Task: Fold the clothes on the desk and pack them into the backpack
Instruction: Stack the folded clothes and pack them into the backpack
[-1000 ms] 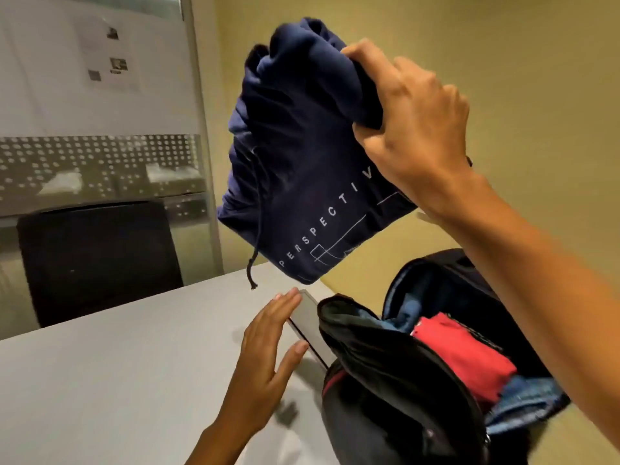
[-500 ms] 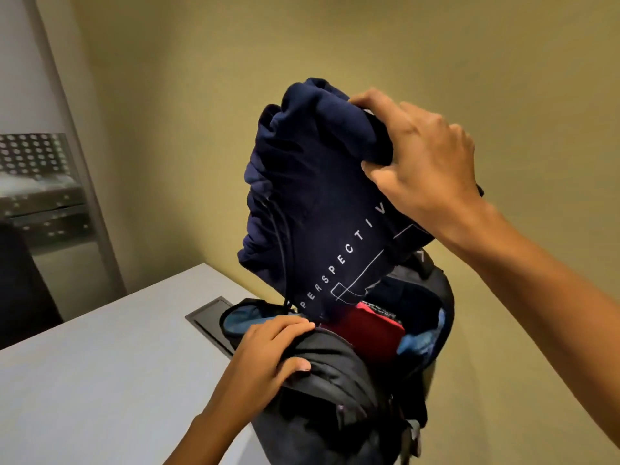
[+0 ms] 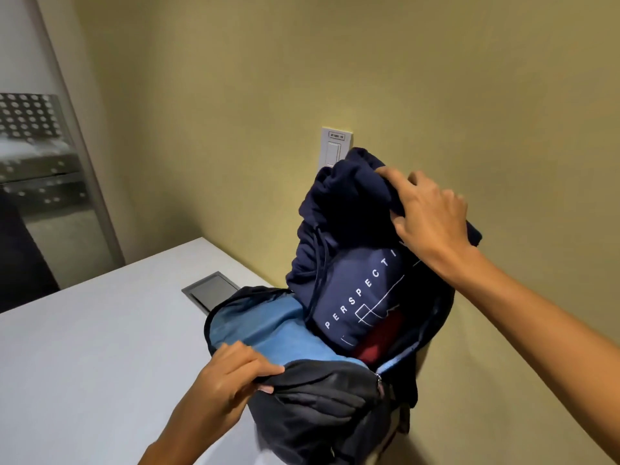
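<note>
A black backpack [image 3: 322,394] with a blue lining stands open on the white desk [image 3: 94,347], against the wall. My left hand [image 3: 231,374] grips its front flap and holds the opening wide. A folded navy hoodie [image 3: 349,263] with white lettering stands half inside the opening, its lower end down in the bag. My right hand [image 3: 429,213] is closed on the hoodie's top. A red garment [image 3: 382,337] shows inside the bag under the hoodie.
A grey cable hatch [image 3: 211,292] is set into the desk behind the backpack. A white wall switch [image 3: 335,146] is on the yellow wall above the hoodie. A dark chair [image 3: 20,256] and a glass partition are at the far left.
My right hand has lowered the hoodie from above the bag into its opening. My left hand moved from the desk to the front flap and pulled it open.
</note>
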A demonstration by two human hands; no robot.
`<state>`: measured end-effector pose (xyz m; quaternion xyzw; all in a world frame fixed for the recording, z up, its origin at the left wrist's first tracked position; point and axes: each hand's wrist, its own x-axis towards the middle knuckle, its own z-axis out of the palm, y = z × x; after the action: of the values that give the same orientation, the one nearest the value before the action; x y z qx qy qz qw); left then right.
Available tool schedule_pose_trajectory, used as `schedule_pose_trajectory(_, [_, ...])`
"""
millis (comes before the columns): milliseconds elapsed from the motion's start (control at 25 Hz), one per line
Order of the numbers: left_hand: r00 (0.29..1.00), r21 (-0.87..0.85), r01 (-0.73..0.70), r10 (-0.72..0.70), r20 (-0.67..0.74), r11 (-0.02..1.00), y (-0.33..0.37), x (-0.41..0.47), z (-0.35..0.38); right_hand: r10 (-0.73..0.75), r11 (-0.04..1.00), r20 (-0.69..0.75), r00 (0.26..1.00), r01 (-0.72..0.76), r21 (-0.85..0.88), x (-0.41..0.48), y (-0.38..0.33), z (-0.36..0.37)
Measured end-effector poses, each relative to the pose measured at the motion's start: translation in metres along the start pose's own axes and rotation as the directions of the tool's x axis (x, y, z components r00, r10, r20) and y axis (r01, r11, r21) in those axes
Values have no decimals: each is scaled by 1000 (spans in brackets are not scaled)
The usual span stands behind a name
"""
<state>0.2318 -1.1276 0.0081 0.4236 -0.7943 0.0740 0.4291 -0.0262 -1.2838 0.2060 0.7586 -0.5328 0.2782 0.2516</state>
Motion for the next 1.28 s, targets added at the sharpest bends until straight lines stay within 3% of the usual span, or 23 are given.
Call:
schedule_pose_trajectory(280, [995, 9, 59, -60, 74, 998, -13, 32, -1, -352, 936, -65, 934, 349, -50, -53, -30, 15])
schedule_pose_trajectory(400, [998, 14, 47, -47, 49, 999, -15, 50, -1, -332, 941, -38, 942, 329, -77, -49, -26, 30])
schedule_pose_trajectory(520, [998, 13, -66, 66, 14, 998, -2, 66, 4, -254, 963, 51, 966, 257, -79, -24, -11, 46])
schedule_pose_trajectory(600, [994, 4, -108, 108, -5, 994, 4, 76, 9, -276, 958, 126, 953, 283, -43, -13, 3, 61])
schedule_pose_trajectory(680, [994, -12, -112, 112, -8, 994, 4, 85, 13, -352, 930, 36, 935, 354, -99, -14, 11, 73])
schedule_pose_trajectory(720, [994, -17, -112, 112, -4, 994, 3, 89, 14, -429, 896, -108, 897, 406, -182, -18, 10, 77])
schedule_pose_trajectory(800, [993, -18, -121, 122, 6, 992, 0, 95, 16, -642, 764, -289, 710, 566, -310, -30, 3, 83])
schedule_pose_trajectory(840, [992, -14, -129, 129, 9, 992, -1, 97, 17, -736, 677, -262, 625, 669, -307, -39, -1, 86])
schedule_pose_trajectory(880, [990, -8, -138, 138, 10, 990, -1, 99, 17, -791, 612, -178, 585, 754, -241, -47, -7, 88])
schedule_pose_trajectory(1040, [981, 2, -192, 192, 7, 981, -1, 102, 19, -826, 526, 239, 510, 850, 5, -74, -22, 122])
schedule_pose_trajectory(1160, [966, 20, -260, 260, 11, 965, 5, 106, 14, -797, 541, 420, 435, 823, 173, -72, -3, 159])
schedule_pose_trajectory(1280, [951, 70, -309, 307, 43, 949, 6, 116, 6, -752, 615, 587, 301, 641, 460, -71, 20, 179])
